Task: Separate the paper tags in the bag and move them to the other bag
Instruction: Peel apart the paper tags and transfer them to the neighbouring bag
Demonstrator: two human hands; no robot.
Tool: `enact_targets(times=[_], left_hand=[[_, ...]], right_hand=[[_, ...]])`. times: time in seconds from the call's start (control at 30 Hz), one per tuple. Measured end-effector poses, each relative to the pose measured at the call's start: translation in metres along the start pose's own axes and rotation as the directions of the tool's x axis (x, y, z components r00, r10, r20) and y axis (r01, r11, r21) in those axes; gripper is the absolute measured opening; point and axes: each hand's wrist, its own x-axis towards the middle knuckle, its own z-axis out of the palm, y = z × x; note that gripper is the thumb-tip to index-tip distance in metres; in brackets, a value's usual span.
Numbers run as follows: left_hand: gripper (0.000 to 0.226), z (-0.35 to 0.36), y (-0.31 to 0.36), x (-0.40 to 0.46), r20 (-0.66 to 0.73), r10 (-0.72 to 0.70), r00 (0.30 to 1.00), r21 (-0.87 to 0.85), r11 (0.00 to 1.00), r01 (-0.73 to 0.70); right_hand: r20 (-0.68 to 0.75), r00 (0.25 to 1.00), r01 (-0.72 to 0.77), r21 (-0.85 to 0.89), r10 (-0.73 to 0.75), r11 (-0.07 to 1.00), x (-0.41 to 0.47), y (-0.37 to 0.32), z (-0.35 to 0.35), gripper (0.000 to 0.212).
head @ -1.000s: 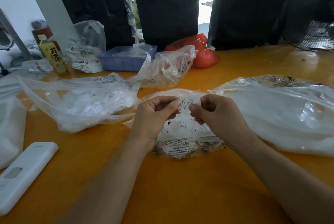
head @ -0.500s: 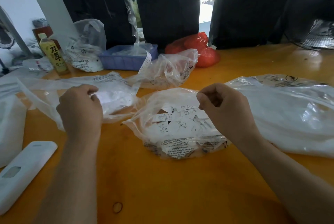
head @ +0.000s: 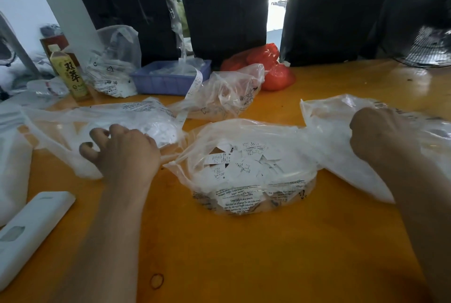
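With left hand (head: 127, 153) fingers spread on the left bag (head: 73, 126) and right hand (head: 383, 136) grip unclear, loose paper tags (head: 239, 166) between them could spill from the centre bag (head: 244, 195).

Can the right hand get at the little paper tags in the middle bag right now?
Probably yes. The right hand rests on the clear bag on the right, just beside the middle bag, whose mouth gapes open over the paper tags. Nothing lies between.
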Motion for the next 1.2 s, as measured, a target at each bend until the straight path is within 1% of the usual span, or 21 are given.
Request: enact_targets(times=[0.1, 0.17, 0.2, 0.3, 0.37, 0.43, 0.5, 0.6, 0.67, 0.7, 0.77, 0.8, 0.87, 0.97, 1.07, 1.2], left_hand=[[0.042, -0.005, 0.017, -0.011, -0.176, 0.097, 0.980, -0.097, 0.989, -0.116], [0.042, -0.008, 0.029, -0.019, -0.264, 0.174, 0.949, -0.224, 0.946, -0.236], [0.042, -0.009, 0.035, -0.023, -0.299, 0.213, 0.930, -0.310, 0.900, -0.306], [0.042, -0.010, 0.048, -0.037, -0.383, 0.325, 0.865, -0.527, 0.692, -0.494], [0.042, -0.010, 0.054, -0.045, -0.408, 0.378, 0.831, -0.599, 0.576, -0.556], [0.040, -0.008, 0.058, -0.049, -0.409, 0.429, 0.806, -0.631, 0.505, -0.589], [0.040, -0.007, 0.060, -0.052, -0.386, 0.467, 0.795, -0.642, 0.483, -0.595], [0.043, -0.006, 0.062, -0.056, -0.340, 0.483, 0.807, -0.674, 0.472, -0.568], [0.042, -0.007, 0.063, -0.058, -0.305, 0.492, 0.815, -0.690, 0.476, -0.545], [0.042, -0.007, 0.064, -0.059, -0.293, 0.495, 0.818, -0.695, 0.476, -0.538], [0.041, -0.008, 0.064, -0.060, -0.284, 0.497, 0.820, -0.708, 0.468, -0.529], [0.041, -0.009, 0.064, -0.061, -0.283, 0.497, 0.821, -0.714, 0.463, -0.526], [0.042, -0.010, 0.064, -0.062, -0.276, 0.497, 0.823, -0.721, 0.459, -0.519], [0.042, -0.011, 0.064, -0.062, -0.257, 0.492, 0.832, -0.727, 0.469, -0.502], [0.038, -0.011, 0.064, -0.062, -0.253, 0.493, 0.832, -0.730, 0.467, -0.499], [0.036, -0.010, 0.065, -0.062, -0.262, 0.492, 0.830, -0.732, 0.459, -0.504]], right_hand=[[0.122, 0.992, 0.011, 0.020, -0.014, 1.000, 0.003, 0.005, 0.009, 0.020], [0.124, 0.992, 0.010, 0.021, -0.013, 1.000, 0.004, 0.005, 0.014, 0.019], [0.107, 0.994, 0.001, 0.028, -0.004, 1.000, 0.006, 0.004, 0.016, 0.023], [0.061, 0.998, -0.017, 0.052, 0.014, 0.998, 0.010, 0.005, 0.016, 0.030], [0.082, 0.997, 0.009, 0.028, -0.011, 1.000, 0.009, 0.005, 0.016, 0.023], [0.118, 0.993, 0.012, 0.023, -0.015, 1.000, 0.007, 0.002, 0.017, 0.020], [0.113, 0.994, -0.013, 0.042, 0.008, 0.999, 0.006, 0.001, 0.018, 0.025], [0.012, 0.999, -0.047, 0.080, 0.046, 0.996, 0.009, 0.002, 0.017, 0.028], [-0.034, 0.999, -0.037, 0.083, 0.040, 0.996, 0.011, 0.003, 0.017, 0.025], [-0.022, 0.999, -0.024, 0.071, 0.025, 0.997, 0.011, 0.002, 0.017, 0.019], [0.051, 0.998, -0.026, 0.053, 0.023, 0.998, 0.008, -0.001, 0.018, 0.010], [0.079, 0.996, -0.039, 0.053, 0.035, 0.998, 0.007, -0.003, 0.019, 0.012], [0.086, 0.994, -0.073, 0.068, 0.067, 0.995, 0.005, -0.003, 0.018, 0.023], [0.005, 0.997, -0.081, 0.101, 0.081, 0.992, 0.007, -0.002, 0.014, 0.030], [-0.100, 0.993, -0.046, 0.128, 0.059, 0.991, 0.007, -0.002, 0.009, 0.035], [-0.259, 0.964, -0.004, 0.225, 0.064, 0.974, 0.004, -0.004, 0.002, 0.035]])
